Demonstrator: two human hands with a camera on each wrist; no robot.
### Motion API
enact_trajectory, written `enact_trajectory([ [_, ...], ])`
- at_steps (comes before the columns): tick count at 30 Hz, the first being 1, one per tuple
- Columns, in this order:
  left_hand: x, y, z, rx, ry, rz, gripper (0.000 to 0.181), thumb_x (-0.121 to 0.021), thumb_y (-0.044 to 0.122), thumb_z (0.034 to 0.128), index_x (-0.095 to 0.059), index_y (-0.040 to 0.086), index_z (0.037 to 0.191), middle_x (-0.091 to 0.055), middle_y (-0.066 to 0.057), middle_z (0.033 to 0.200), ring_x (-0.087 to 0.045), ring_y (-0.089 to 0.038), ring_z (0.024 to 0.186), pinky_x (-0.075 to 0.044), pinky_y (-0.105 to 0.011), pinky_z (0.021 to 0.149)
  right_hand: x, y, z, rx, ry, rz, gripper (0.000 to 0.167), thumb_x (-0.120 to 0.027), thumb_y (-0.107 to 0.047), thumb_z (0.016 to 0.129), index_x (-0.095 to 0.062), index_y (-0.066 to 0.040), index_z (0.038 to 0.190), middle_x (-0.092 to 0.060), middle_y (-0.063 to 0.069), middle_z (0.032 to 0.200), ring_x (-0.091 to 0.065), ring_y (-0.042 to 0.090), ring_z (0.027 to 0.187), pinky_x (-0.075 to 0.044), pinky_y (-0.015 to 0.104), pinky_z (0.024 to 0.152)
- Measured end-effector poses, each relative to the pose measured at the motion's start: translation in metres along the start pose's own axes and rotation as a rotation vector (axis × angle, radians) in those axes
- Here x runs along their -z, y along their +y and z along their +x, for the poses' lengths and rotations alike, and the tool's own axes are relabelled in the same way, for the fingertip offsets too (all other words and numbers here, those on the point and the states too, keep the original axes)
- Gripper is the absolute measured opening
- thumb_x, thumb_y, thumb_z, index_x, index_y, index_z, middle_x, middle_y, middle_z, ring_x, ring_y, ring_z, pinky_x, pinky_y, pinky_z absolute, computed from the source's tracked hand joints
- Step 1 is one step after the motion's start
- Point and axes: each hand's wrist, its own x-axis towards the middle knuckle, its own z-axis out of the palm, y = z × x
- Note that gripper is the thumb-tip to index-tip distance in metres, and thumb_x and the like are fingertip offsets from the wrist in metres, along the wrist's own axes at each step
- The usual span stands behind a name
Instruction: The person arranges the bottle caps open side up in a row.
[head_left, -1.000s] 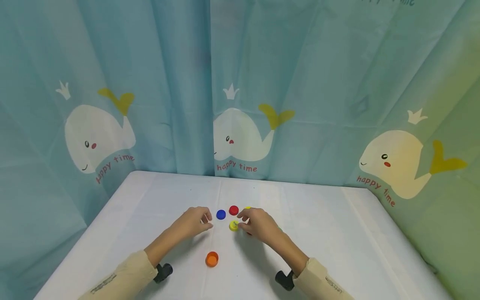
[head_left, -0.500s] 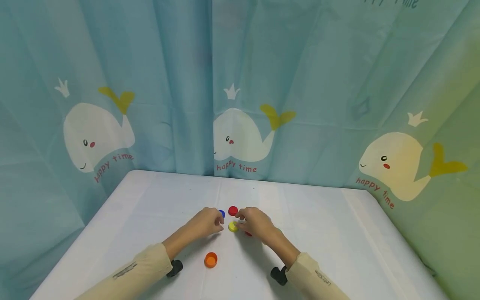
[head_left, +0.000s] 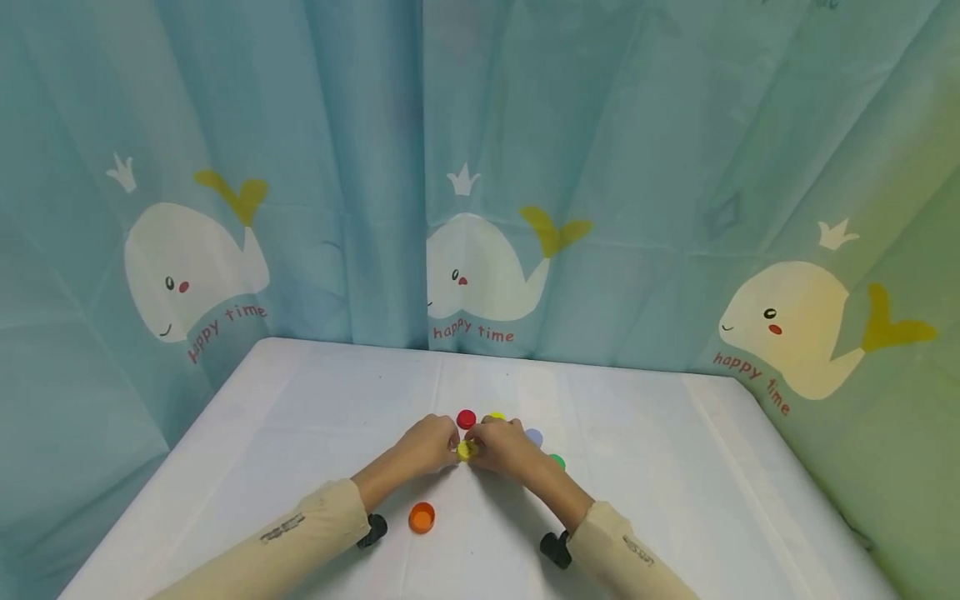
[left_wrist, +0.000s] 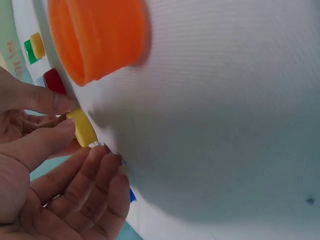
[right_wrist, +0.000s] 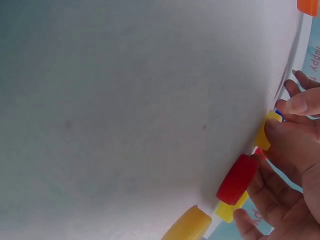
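A small round yellow cap (head_left: 465, 451) lies at the middle of the table between both hands. My left hand (head_left: 426, 442) meets it from the left; in the left wrist view the thumb and fingertips are on the cap (left_wrist: 83, 129). From the other side my right hand (head_left: 510, 447) holds it, thumb on its edge in the right wrist view. A red cap (head_left: 467, 419) sits just beyond. Another red cap (right_wrist: 238, 179) is beside my right fingers, hidden in the head view. A blue cap (left_wrist: 132, 196) shows behind my left fingers.
An orange cap (head_left: 422, 518), hollow side up, stands nearer me. Past the right hand lie yellow (head_left: 497, 415), pale lilac (head_left: 533, 437) and green (head_left: 557, 461) caps. The white table (head_left: 637, 500) ends at a blue-green curtain (head_left: 637, 167) with whale prints.
My left hand has moved right, over the blue cap and up to the yellow cap. My right hand has shifted slightly left, closing in on the same cap.
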Motion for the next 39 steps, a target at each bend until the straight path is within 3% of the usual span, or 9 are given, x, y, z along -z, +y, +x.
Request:
enact_trajectory([
  [8, 0.0007, 0.0033, -0.0004, 0.012, -0.011, 0.0, 0.016, -0.077, 0.01, 0.0773, -0.07, -0.001, 0.087, -0.055, -0.001, 0.068, -0.048, -0.014, 0.06, -0.043, -0.021, 0.054, -0.0031, 0.0023, 0.0004, 0.023, 0.014, -0.048, 0.023, -0.079, -0.017, 0.077, -0.073, -0.009, 0.098, -0.061, -0.002, 0.084, -0.056, 0.009, 0.08, -0.038, 0.033, 0.068],
  [21, 0.0034, 0.0004, -0.004, -0.001, -0.017, -0.063, 0.022, -0.075, 0.01, 0.0785, -0.07, 0.0, 0.097, -0.051, 0.0, 0.065, -0.047, -0.013, 0.057, -0.042, -0.021, 0.051, 0.0, 0.0035, 0.0013, 0.062, 0.007, -0.054, 0.023, -0.079, -0.022, 0.078, -0.072, -0.01, 0.096, -0.061, -0.004, 0.083, -0.055, 0.008, 0.079, -0.041, 0.039, 0.073],
  [31, 0.0073, 0.0055, -0.0083, -0.15, -0.019, -0.115, 0.026, -0.076, 0.01, 0.0773, -0.068, -0.005, 0.097, -0.061, -0.002, 0.072, -0.051, -0.012, 0.062, -0.046, -0.025, 0.057, -0.001, 0.0077, -0.003, 0.06, 0.022, -0.067, 0.017, -0.077, -0.023, 0.078, -0.072, -0.011, 0.089, -0.06, -0.007, 0.078, -0.052, 0.005, 0.077, -0.033, 0.035, 0.068],
  [39, 0.0065, 0.0048, -0.0081, -0.111, 0.015, -0.152, 0.023, -0.074, 0.014, 0.0809, -0.063, 0.001, 0.096, -0.056, 0.001, 0.07, -0.049, -0.012, 0.061, -0.044, -0.022, 0.054, 0.0052, 0.0098, -0.0054, 0.067, 0.029, -0.025, 0.025, -0.073, -0.027, 0.082, -0.07, -0.007, 0.097, -0.064, -0.004, 0.086, -0.057, 0.007, 0.083, -0.035, 0.032, 0.071],
])
